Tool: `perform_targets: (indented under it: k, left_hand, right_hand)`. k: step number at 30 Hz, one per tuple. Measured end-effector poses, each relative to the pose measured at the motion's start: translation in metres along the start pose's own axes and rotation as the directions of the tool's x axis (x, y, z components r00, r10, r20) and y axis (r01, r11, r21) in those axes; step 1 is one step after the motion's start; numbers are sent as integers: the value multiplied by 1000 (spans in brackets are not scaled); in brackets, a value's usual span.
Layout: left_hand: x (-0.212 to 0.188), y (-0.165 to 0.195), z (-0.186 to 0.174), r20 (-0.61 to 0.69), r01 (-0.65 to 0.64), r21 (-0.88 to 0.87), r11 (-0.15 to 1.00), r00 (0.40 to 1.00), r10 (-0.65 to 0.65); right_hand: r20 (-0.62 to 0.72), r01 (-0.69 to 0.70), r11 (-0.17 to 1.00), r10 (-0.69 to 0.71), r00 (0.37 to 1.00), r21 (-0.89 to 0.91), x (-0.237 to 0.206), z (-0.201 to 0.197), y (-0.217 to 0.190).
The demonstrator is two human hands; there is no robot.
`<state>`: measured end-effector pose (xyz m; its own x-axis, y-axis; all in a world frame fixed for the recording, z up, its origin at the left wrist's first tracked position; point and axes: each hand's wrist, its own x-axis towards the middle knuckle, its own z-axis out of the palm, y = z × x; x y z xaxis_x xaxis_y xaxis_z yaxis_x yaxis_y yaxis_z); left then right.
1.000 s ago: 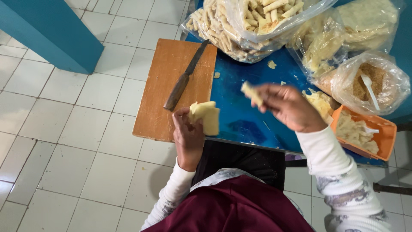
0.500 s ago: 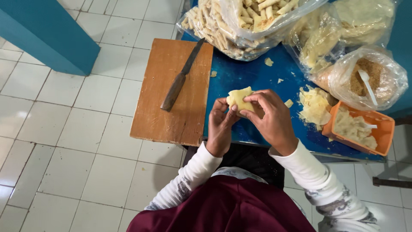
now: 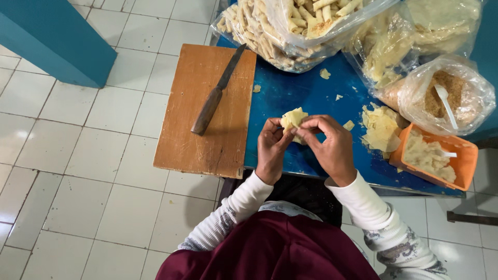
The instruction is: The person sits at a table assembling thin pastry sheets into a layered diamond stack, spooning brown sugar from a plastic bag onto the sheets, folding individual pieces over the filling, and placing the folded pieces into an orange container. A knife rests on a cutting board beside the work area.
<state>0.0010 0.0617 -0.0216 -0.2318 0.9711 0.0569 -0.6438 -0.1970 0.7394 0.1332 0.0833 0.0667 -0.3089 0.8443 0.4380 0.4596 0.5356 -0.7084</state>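
Note:
A pale yellow pastry sheet (image 3: 293,119), partly folded, is pinched between both hands over the blue table (image 3: 290,88). My left hand (image 3: 271,148) grips its lower left side. My right hand (image 3: 331,146) holds its right side, fingers curled over the top. A stack of the same pale sheets (image 3: 379,126) lies to the right of my right hand. Beside the stack stands an orange tub (image 3: 459,165) of pale filling with a white spoon in it.
A wooden cutting board (image 3: 207,140) with a brown-handled knife (image 3: 215,95) lies left of my hands. Clear bags of rolled pastry sticks (image 3: 275,36), more sheets (image 3: 415,26) and brown crumbs with a white spoon (image 3: 441,96) crowd the table's far side. White tiled floor spreads left.
A second ago my hands were apart, the left holding the sheet and the right a piece of filling. They have come together, and both now fold the sheet.

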Motion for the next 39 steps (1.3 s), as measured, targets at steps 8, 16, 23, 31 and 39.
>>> perform_targets:
  k: [8,16,23,31,39]
  left_hand:
    - [-3,11,5,9,-8,1,1000,1000,8]
    - [2,6,2,-18,30,111,993,999,-29]
    - [-5,17,-5,-1,41,56,998,999,-41]
    - [-9,31,-5,-11,61,61,996,998,-60]
    - [-9,24,-5,50,60,-64,996,997,-57]
  right_hand:
    - [207,-341,869,282,937,358,2,-5,30]
    - [369,-534,504,396,841,679,-10,-3,65]
    - [368,-528,153,558,744,835,4,-24,101]
    - [-47,71,954,-88,995,-290,21,-23,78]
    - [68,88,994,-83,994,-69,16,-29,30]
